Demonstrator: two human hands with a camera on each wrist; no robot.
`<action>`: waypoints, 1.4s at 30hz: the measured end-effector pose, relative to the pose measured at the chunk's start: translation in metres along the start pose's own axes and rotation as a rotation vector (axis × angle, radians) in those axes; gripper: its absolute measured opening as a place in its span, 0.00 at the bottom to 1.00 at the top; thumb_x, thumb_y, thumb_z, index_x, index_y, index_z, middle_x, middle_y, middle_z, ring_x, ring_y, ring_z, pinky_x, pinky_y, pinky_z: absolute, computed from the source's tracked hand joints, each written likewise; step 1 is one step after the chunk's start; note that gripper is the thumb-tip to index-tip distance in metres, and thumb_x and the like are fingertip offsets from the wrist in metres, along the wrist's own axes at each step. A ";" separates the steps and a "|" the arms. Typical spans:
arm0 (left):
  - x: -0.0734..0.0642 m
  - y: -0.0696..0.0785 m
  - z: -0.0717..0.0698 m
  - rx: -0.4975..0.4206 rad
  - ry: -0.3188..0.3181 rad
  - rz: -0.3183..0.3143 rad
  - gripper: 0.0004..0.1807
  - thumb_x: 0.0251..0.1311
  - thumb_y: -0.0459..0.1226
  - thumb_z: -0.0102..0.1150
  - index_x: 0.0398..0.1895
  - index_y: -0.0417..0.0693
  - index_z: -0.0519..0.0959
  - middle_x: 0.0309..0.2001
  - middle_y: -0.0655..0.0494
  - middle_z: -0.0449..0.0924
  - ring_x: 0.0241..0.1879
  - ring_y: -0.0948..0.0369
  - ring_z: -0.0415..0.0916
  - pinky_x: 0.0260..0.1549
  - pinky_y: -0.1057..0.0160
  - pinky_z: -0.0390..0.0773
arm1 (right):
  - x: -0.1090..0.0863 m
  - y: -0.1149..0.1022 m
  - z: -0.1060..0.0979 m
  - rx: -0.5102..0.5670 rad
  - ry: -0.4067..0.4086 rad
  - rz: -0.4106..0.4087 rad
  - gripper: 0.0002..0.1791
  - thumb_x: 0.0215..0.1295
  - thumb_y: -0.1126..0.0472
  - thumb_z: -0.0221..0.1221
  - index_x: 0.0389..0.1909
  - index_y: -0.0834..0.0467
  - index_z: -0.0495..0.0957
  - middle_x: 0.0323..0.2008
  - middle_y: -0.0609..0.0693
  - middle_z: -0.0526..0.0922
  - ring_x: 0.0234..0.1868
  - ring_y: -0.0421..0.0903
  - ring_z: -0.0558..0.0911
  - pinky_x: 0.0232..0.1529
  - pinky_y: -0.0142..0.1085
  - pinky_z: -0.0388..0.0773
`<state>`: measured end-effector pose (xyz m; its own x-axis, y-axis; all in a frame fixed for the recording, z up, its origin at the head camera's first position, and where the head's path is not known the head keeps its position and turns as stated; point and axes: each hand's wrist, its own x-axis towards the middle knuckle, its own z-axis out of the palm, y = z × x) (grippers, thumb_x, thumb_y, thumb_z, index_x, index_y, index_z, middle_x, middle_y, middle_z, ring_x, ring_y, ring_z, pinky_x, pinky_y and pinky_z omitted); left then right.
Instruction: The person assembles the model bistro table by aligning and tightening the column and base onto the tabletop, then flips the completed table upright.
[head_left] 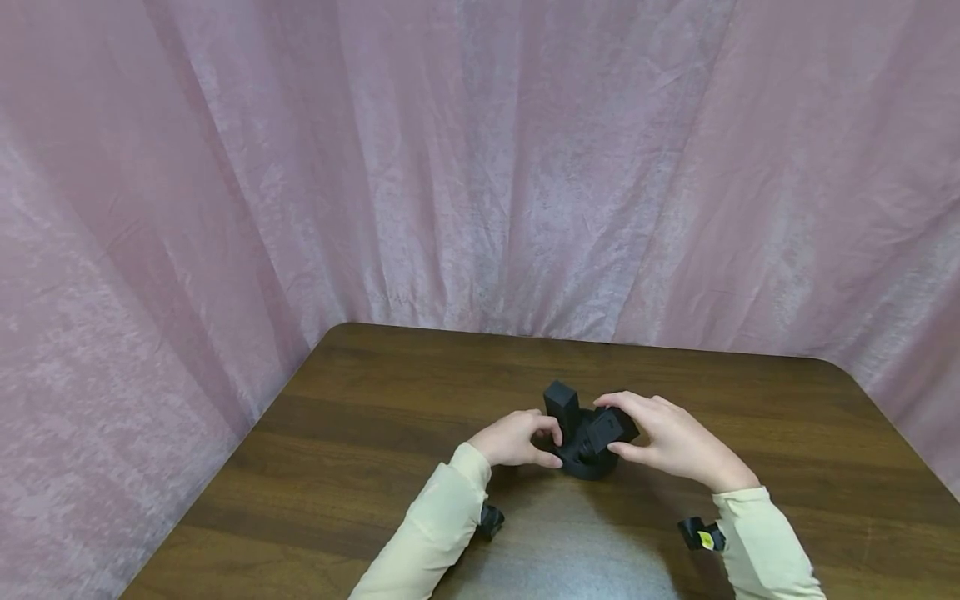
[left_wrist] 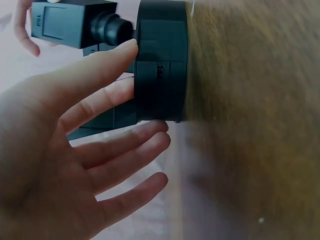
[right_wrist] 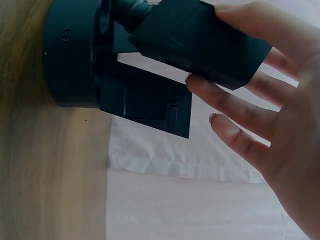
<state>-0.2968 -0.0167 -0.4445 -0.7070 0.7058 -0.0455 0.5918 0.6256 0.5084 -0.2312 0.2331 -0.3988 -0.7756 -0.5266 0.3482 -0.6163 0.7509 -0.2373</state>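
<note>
A round black base (head_left: 588, 471) stands on the wooden table. An upright black block (head_left: 562, 403) rises from its far left side. My left hand (head_left: 516, 438) steadies the base, thumb and index finger at its upper edge; in the left wrist view the other fingers reach past its side. My right hand (head_left: 671, 437) grips a second black block (right_wrist: 200, 42), thumb on one side and fingers on the other. That block leans to the right and has a rounded, ringed neck (left_wrist: 112, 29) at its lower end, close over the base. Small raised markings show on the base's side.
The brown wooden table (head_left: 390, 400) has rounded far corners. Behind it hangs a pink velvet curtain (head_left: 480, 167), also along the left side. Small black wrist cameras sit under both pale sleeves (head_left: 435, 517).
</note>
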 end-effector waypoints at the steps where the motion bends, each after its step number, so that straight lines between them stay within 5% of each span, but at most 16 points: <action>1: 0.000 0.000 0.000 0.002 -0.005 0.001 0.12 0.54 0.46 0.70 0.39 0.56 0.80 0.46 0.57 0.79 0.50 0.62 0.77 0.51 0.67 0.75 | 0.000 0.000 0.001 0.000 -0.014 0.001 0.32 0.53 0.56 0.71 0.60 0.50 0.72 0.52 0.44 0.83 0.39 0.33 0.79 0.46 0.43 0.74; 20: 0.001 0.000 -0.001 -0.003 -0.052 -0.008 0.10 0.58 0.45 0.67 0.40 0.57 0.78 0.47 0.56 0.78 0.50 0.62 0.75 0.51 0.66 0.73 | 0.001 0.000 0.000 0.076 -0.049 -0.019 0.29 0.55 0.62 0.69 0.59 0.52 0.72 0.51 0.44 0.81 0.42 0.35 0.80 0.42 0.36 0.79; 30: 0.002 -0.001 0.002 0.033 -0.047 0.018 0.09 0.59 0.42 0.66 0.40 0.56 0.77 0.44 0.58 0.77 0.46 0.64 0.73 0.48 0.68 0.73 | 0.000 -0.002 -0.001 0.070 -0.041 -0.033 0.26 0.61 0.57 0.65 0.61 0.46 0.74 0.54 0.41 0.79 0.50 0.40 0.81 0.47 0.38 0.79; 42: 0.003 -0.001 0.003 -0.003 -0.054 0.018 0.07 0.59 0.41 0.65 0.38 0.57 0.77 0.43 0.58 0.77 0.44 0.65 0.72 0.46 0.69 0.71 | 0.001 -0.005 0.000 0.106 -0.146 -0.027 0.26 0.69 0.51 0.57 0.67 0.48 0.69 0.61 0.45 0.74 0.53 0.43 0.80 0.48 0.38 0.78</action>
<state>-0.2988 -0.0141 -0.4475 -0.6738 0.7343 -0.0827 0.6031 0.6112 0.5125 -0.2283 0.2288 -0.3971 -0.7652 -0.6042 0.2223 -0.6424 0.6933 -0.3267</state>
